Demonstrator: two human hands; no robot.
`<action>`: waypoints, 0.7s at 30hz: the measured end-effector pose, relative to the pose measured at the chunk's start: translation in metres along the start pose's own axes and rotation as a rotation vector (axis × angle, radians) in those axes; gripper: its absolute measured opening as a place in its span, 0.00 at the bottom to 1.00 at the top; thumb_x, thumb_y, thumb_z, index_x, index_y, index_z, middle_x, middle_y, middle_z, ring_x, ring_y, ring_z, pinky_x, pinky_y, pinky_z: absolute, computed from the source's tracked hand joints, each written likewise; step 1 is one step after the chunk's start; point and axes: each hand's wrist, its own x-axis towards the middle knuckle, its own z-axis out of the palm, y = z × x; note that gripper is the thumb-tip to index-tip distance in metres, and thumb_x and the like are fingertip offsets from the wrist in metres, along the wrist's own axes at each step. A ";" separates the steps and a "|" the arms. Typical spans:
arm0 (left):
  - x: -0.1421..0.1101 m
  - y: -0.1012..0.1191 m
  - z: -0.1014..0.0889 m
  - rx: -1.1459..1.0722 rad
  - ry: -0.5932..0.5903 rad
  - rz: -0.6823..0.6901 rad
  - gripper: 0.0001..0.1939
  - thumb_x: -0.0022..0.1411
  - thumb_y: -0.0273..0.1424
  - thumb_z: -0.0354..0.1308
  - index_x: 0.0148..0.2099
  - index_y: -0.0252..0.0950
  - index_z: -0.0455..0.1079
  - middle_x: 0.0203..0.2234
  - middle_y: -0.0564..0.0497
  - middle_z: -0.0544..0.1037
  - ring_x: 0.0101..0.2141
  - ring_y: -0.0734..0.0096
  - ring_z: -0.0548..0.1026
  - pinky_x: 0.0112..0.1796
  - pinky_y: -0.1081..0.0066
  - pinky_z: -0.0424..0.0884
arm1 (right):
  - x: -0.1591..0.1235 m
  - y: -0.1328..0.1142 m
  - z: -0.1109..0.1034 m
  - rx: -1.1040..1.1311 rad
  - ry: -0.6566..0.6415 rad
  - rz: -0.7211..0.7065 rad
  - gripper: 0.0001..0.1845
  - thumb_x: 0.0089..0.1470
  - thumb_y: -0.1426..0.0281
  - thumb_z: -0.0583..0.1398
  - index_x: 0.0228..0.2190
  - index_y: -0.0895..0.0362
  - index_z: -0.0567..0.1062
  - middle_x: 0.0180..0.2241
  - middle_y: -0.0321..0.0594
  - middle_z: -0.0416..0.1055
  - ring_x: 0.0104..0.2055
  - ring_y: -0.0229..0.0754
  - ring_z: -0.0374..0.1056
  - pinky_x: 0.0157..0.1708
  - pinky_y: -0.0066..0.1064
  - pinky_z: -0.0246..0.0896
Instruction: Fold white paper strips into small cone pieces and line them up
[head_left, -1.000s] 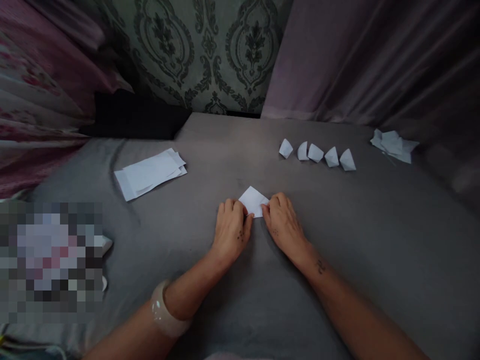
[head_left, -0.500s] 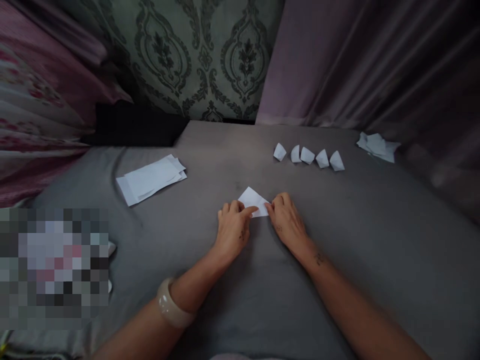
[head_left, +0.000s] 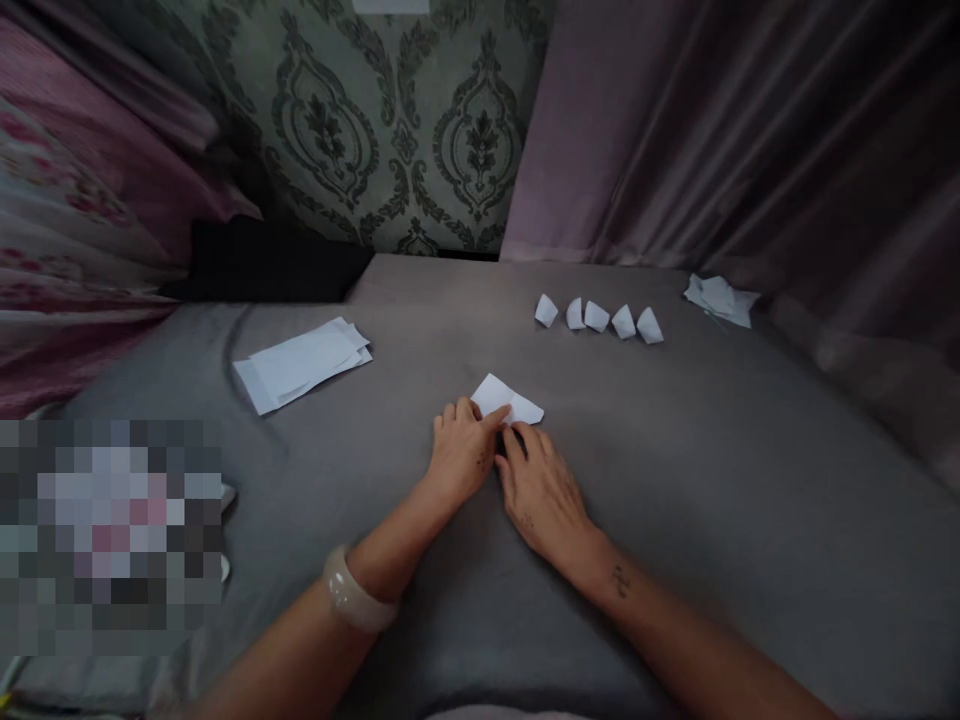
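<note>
A small white sheet of paper [head_left: 507,398], folded to a pointed shape, lies flat on the grey bed sheet in front of me. My left hand [head_left: 463,446] holds its left side, the thumb pressed across the middle and the other fingers curled at the edge. At the paper's lower edge, my right hand [head_left: 541,482] rests with the fingers stretched forward, fingertips touching or nearly touching the paper. Its thumb stands a little apart from the fingers. Whether any paper lies under the right fingertips is hidden.
Several folded white paper pieces [head_left: 597,317] stand in a row beyond my right hand. Flat white paper strips [head_left: 304,364] lie to the left, and a loose pile of paper scraps [head_left: 721,298] sits far right. Black cloth [head_left: 274,262] lies at the back; a blurred patch covers the lower left.
My right hand has left the paper's right corner and moved left and nearer, to the lower edge. The left hand stays on the paper, whose right part now shows. The view has shifted slightly.
</note>
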 end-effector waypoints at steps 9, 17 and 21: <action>0.001 -0.004 0.003 -0.077 0.010 -0.033 0.19 0.66 0.34 0.47 0.56 0.54 0.67 0.38 0.44 0.67 0.37 0.58 0.66 0.37 0.60 0.62 | 0.007 0.001 -0.004 -0.038 -0.039 -0.002 0.22 0.62 0.67 0.48 0.55 0.61 0.64 0.47 0.51 0.67 0.47 0.51 0.62 0.46 0.43 0.62; 0.016 -0.018 0.006 -0.235 0.213 -0.248 0.17 0.62 0.35 0.53 0.51 0.35 0.70 0.40 0.43 0.71 0.43 0.60 0.69 0.45 0.60 0.64 | 0.012 0.000 -0.004 -0.046 -0.016 0.044 0.24 0.61 0.65 0.51 0.56 0.61 0.63 0.44 0.51 0.66 0.45 0.51 0.61 0.46 0.43 0.61; 0.025 -0.018 0.000 -0.292 0.130 -0.310 0.10 0.60 0.32 0.54 0.40 0.32 0.72 0.33 0.45 0.75 0.36 0.64 0.72 0.39 0.65 0.66 | 0.012 0.002 -0.003 -0.034 -0.012 0.030 0.24 0.61 0.66 0.50 0.56 0.62 0.63 0.46 0.51 0.65 0.46 0.51 0.60 0.46 0.43 0.62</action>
